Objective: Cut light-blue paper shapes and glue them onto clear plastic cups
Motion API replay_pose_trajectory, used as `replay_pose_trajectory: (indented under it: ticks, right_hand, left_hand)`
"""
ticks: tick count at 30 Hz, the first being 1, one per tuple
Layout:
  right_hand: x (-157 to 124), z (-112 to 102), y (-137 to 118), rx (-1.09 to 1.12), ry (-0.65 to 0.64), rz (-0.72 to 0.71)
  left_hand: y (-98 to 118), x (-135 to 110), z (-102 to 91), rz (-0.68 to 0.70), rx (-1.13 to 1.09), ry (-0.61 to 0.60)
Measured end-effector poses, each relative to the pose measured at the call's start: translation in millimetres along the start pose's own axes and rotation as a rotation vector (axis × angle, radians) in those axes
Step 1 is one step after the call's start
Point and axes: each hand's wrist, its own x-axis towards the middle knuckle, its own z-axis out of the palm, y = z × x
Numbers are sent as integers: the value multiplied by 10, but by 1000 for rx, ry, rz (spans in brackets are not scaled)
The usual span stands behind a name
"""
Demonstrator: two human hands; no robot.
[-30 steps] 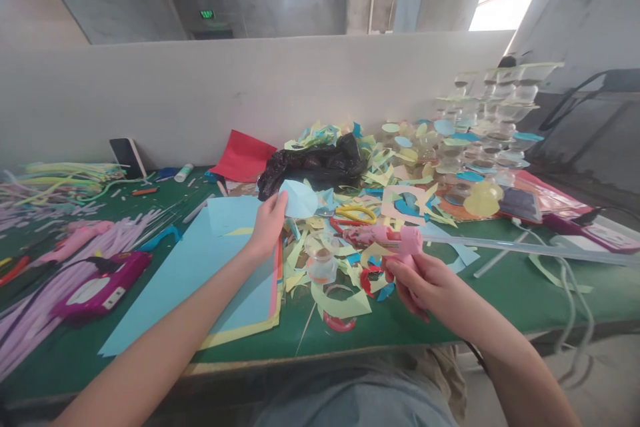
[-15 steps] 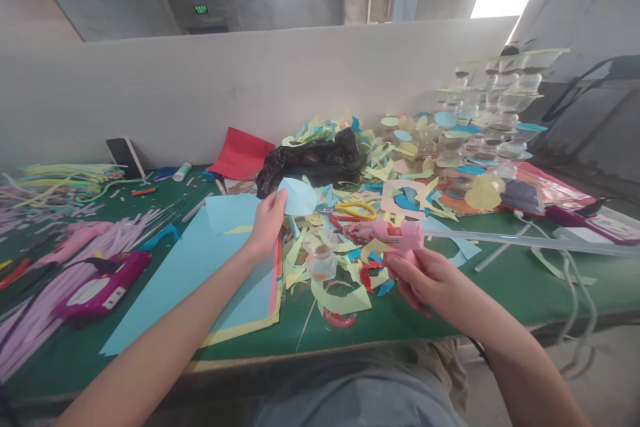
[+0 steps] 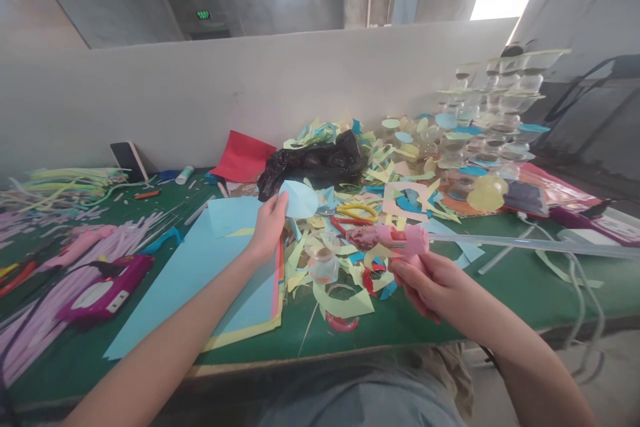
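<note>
My left hand (image 3: 269,227) pinches a light blue rounded paper piece (image 3: 301,199) by its left edge, above the right side of a stack of coloured paper (image 3: 200,273). My right hand (image 3: 425,280) is wrapped round the handle of a pink glue gun (image 3: 390,238), its nozzle aimed left. A long clear glue stick (image 3: 500,240) runs out of the gun's back to the right. Between my hands a small clear plastic cup (image 3: 321,259) stands on the table among paper scraps. Scissors with yellow handles (image 3: 363,211) lie just behind the gun.
A black plastic bag (image 3: 313,163) and heaped paper offcuts lie at the back. Stacked clear cups (image 3: 500,113) with paper discs rise at the back right. To the left are a purple power box (image 3: 107,288), lilac sticks (image 3: 45,320) and a second pink glue gun (image 3: 80,247).
The whole view has shifted very slightly. Both hands keep their holds on the paper piece and the glue gun, nearly in place.
</note>
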Motion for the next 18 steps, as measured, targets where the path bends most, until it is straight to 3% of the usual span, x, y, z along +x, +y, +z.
replay_pose_trajectory:
  ticks: [8, 18]
  right_hand:
    - [-110, -56, -11, 41, 23, -41]
    - [-43, 194, -194, 7, -78, -10]
  left_hand:
    - [15, -11, 5, 3, -13, -3]
    - [23, -38, 7, 39, 2, -40]
